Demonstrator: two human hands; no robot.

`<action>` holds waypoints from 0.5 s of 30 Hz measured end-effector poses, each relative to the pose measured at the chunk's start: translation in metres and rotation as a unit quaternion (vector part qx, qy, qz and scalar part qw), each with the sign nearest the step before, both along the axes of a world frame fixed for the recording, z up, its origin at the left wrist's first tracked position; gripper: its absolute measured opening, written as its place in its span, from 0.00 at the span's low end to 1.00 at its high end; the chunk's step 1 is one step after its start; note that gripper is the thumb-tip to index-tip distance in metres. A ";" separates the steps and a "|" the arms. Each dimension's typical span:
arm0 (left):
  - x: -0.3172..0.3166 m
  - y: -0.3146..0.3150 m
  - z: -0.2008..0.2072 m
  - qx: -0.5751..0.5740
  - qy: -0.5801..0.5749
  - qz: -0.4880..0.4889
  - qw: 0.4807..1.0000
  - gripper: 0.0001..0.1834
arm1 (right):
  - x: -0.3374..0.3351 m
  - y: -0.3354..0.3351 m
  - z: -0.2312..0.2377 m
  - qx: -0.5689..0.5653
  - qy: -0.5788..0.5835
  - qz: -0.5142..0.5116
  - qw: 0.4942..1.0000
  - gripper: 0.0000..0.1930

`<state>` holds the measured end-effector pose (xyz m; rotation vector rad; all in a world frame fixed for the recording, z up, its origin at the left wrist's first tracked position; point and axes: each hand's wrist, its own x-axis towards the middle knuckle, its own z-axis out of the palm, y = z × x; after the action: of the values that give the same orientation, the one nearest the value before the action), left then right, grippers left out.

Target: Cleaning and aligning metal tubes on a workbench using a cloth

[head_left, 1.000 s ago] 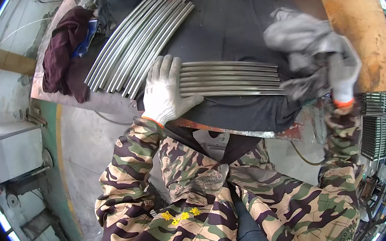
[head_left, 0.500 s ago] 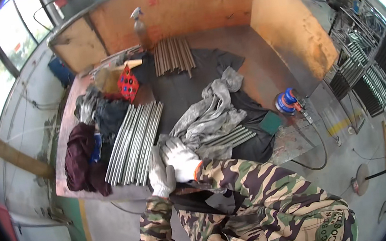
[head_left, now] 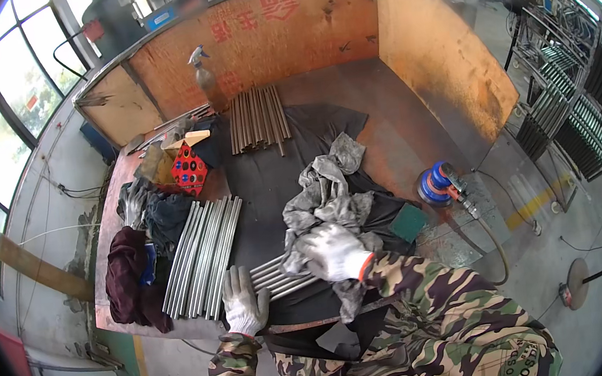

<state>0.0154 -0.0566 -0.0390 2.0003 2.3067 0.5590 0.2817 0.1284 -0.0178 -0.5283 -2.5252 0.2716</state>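
My left hand, in a white glove greyed at the fingers, lies open with fingers stretched at the left ends of several thin metal tubes on a dark cloth. My right hand, gloved in white with an orange cuff, presses on a stained grey rag and grips it, its fingertips partly sunk in the folds. The rag covers the right part of those tubes. Left of my left hand lies a row of shiny metal tubes, side by side.
Brownish tubes lie at the back, by a spray bottle. A blue sander with a hose and a green scouring pad are to the right. Maroon cloth lies left. Orange boards wall the table's back and right.
My right hand has moved right, dragging the rag along and uncovering the tubes' left ends. My left hand has come apart from it, to the left. The view has shifted.
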 end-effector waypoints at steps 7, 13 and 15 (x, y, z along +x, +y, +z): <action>0.002 0.000 0.003 -0.009 0.012 0.006 1.000 0.46 | 0.075 0.062 0.009 -0.074 -0.151 -0.022 0.986 0.20; 0.002 0.022 0.008 0.008 0.034 -0.011 0.999 0.43 | 0.121 0.110 0.006 0.032 -0.181 -0.152 0.971 0.13; 0.000 0.018 0.013 0.048 0.036 -0.028 0.998 0.43 | 0.126 0.113 0.011 0.000 -0.082 -0.144 0.986 0.12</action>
<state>0.0150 -0.0382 -0.0258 2.1566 2.2967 0.6151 0.4073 0.2412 -0.0066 -0.9396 -2.5608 0.1232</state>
